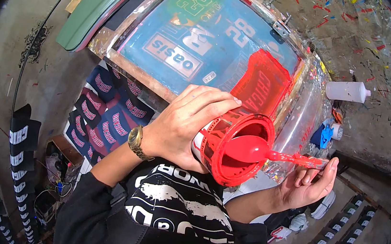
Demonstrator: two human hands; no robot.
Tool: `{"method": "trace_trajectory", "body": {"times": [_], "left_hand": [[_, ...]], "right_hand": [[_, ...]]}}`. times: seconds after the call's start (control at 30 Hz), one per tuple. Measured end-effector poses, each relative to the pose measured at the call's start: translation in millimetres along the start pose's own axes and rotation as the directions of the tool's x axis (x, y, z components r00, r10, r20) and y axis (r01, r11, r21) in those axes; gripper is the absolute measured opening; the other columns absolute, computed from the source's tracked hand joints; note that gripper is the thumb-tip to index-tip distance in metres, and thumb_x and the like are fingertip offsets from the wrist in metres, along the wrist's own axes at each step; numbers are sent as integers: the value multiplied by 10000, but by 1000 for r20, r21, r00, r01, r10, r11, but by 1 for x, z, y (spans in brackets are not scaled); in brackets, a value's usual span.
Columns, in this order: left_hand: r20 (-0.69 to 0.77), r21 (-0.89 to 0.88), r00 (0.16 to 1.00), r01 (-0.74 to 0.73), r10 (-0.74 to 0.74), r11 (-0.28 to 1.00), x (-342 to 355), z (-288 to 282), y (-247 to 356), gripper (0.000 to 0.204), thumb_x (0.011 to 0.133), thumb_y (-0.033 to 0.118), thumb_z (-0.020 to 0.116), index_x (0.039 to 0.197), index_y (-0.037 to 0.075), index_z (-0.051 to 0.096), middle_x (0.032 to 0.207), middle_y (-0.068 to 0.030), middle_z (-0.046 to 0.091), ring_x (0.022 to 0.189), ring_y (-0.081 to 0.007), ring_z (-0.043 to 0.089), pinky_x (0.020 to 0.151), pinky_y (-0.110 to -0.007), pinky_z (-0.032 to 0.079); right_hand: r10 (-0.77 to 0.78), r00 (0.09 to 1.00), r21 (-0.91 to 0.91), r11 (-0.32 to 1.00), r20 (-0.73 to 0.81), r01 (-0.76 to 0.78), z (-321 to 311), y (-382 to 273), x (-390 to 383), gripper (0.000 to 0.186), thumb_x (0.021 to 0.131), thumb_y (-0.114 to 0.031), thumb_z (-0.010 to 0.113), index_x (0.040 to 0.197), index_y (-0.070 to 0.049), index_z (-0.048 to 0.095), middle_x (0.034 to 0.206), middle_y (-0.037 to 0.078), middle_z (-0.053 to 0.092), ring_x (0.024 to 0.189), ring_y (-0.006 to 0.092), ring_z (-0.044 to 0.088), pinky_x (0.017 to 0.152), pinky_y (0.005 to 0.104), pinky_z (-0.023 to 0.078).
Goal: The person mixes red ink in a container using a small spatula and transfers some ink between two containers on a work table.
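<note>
My left hand (189,126), with a watch (138,143) on its wrist, is wrapped round a can (209,150) tipped on its side, its mouth to the right. Thick red ink coats the can's rim and inside. A spoon (246,149) covered in red ink has its bowl at the can's mouth. My right hand (311,183) pinches the end of the spoon's smeared handle. Just beyond the can lies a printing screen (170,8) with blue mesh and a wooden frame; wet red ink (265,79) covers its near right corner.
A white plastic bottle (347,91) and a crumpled blue cloth (321,135) are at the right. A green padded seat (94,11) stands far left. Printed fabric pieces (104,116) lie left of my arm. Rows of dark printed pieces (20,160) line the lower left and right.
</note>
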State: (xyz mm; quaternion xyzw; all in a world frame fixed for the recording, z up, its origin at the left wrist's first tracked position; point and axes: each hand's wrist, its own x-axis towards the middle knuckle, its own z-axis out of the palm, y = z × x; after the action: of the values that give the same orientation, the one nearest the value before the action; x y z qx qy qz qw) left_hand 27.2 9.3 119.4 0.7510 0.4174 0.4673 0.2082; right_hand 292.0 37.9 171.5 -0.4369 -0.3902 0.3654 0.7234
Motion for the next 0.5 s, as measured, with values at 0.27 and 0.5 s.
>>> {"method": "trace_trajectory", "body": {"times": [0.27,0.5], "left_hand": [[-138,-24,990,-23,20,999,-12,12,-18,985,591,434,938,1354,-15,508,1310,-230,609,1196,-379,599,1018,-478,454],[-273,-32,962,17,-25,999,-33,25,-29,950,644,397,932,1358,-15,460,1310,-245,596,1186,-381,587,1024,-469,473]], "right_hand": [[-303,768,-196,855,564,481,24,-10,-16,260,865,-227,796,810,22,743,567,41,625,442,129,565,461,268,424],[-172,512,-169,817,841,552,38,-18,-15,316,715,-214,882,950,-49,749,644,14,632,519,171,618,480,274,437]]}}
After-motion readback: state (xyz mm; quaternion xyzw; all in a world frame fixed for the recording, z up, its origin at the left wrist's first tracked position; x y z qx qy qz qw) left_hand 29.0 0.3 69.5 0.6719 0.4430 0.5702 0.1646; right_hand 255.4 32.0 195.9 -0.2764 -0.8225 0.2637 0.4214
